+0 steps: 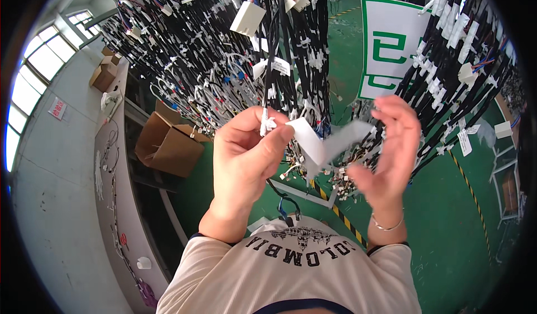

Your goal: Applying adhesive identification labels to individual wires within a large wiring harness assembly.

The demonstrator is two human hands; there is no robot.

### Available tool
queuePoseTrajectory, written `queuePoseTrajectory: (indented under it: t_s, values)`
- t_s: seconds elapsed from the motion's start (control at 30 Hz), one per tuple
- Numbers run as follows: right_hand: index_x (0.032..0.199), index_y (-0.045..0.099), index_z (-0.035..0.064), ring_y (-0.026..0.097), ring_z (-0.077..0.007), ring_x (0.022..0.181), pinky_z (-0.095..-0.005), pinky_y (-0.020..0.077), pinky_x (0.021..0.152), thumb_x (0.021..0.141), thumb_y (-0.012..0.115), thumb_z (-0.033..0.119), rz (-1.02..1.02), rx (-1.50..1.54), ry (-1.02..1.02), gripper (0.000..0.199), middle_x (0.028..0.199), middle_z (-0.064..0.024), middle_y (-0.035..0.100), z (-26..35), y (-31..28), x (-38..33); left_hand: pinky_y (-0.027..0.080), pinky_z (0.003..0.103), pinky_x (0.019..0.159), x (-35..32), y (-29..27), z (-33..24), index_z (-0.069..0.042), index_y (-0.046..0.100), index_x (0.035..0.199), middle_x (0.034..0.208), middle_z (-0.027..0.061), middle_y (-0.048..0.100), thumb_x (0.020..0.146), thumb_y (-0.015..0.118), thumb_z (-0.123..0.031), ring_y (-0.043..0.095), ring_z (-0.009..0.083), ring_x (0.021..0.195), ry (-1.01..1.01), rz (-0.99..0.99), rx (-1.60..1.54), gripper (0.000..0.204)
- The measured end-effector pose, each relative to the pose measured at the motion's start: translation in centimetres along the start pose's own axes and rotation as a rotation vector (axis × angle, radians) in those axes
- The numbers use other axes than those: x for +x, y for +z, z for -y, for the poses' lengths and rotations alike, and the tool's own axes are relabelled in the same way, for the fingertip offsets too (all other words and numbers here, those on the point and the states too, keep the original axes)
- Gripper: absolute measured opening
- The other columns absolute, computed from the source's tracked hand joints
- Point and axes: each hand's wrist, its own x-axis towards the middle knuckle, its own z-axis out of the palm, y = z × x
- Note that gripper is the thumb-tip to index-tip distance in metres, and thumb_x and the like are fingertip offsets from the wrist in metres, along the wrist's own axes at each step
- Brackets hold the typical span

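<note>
In front of my chest my left hand (246, 157) is closed, thumb against forefinger, pinching a white label strip (307, 140). Next to that pinch hangs a black wire harness (268, 84) with white ties and a tag, its lower end coming out below my hand. To the right, my right hand (391, 151) has its fingers curved and apart, somewhat smeared by motion. Between the two hands a pale translucent strip (349, 136) is blurred; whether it touches my right fingers is unclear. A white connector (248, 18) dangles above.
Dense rows of hanging harnesses (184, 51) fill the far left, and more harnesses (453, 62) hang right. A green-edged sign (386, 40) hangs between them. Along the left wall runs a bench (106, 202), beside an open cardboard box (168, 143). Yellow-black tape (347, 224) marks the green floor.
</note>
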Motion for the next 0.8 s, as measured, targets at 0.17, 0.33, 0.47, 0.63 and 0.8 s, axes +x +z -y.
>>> queuePoseTrajectory:
  t_s: [0.17,0.33,0.47,0.63,0.8]
  values:
    - [0.125,0.056,-0.0055,0.061,-0.0151,0.103,-0.0264,0.0502,0.087,0.088,0.069,-0.001,0.033,0.884,0.573,0.040,0.113,-0.0092,0.061,1.8,4.8,-0.4,0.023,0.019,0.040,-0.1,0.4,0.3,-0.001,0.063,0.096,0.063,-0.0042,0.054,0.091,0.065,-0.002,0.036,0.0012,0.044,0.049,-0.011,-0.120,0.005]
    - [0.106,0.066,-0.0034,0.058,-0.0140,0.071,-0.0301,0.0489,0.068,0.092,0.061,0.004,-0.214,1.168,0.709,0.016,0.082,-0.0080,0.066,-0.9,3.1,-0.9,0.026,0.019,0.043,-0.4,1.3,-0.4,-0.002,0.054,0.128,0.083,0.0012,0.060,0.093,0.056,-0.001,0.039,0.0020,0.047,-0.027,0.059,-0.036,0.035]
    - [0.103,0.064,-0.0107,0.046,-0.0089,0.063,-0.0259,0.0372,0.057,0.092,0.063,0.008,-0.152,0.845,0.761,0.021,0.070,-0.0003,0.051,-1.7,0.9,4.0,0.031,0.021,0.039,1.1,-0.2,-1.2,0.002,0.054,0.126,0.078,0.0118,0.067,0.105,0.042,-0.025,0.042,0.0076,0.042,-0.074,0.097,-0.120,0.036]
    - [0.097,0.067,-0.0107,0.041,-0.0045,0.057,-0.0210,0.0326,0.049,0.091,0.063,0.008,0.191,0.582,0.775,0.020,0.068,0.0005,0.051,-1.4,1.8,8.8,0.048,0.023,0.051,1.5,0.9,-0.2,0.003,0.063,0.111,0.091,0.0104,0.068,0.104,0.047,-0.022,0.062,0.0131,0.067,-0.129,0.167,-0.232,0.030]
    - [0.091,0.068,-0.0075,0.039,-0.0035,0.053,-0.0201,0.0286,0.046,0.090,0.063,0.011,0.438,0.576,0.842,0.020,0.064,0.0029,0.050,-1.5,2.6,11.0,0.043,0.019,0.047,1.5,1.6,0.0,0.002,0.064,0.110,0.092,0.0106,0.069,0.104,0.049,-0.021,0.058,0.0092,0.062,-0.097,0.131,-0.171,0.028]
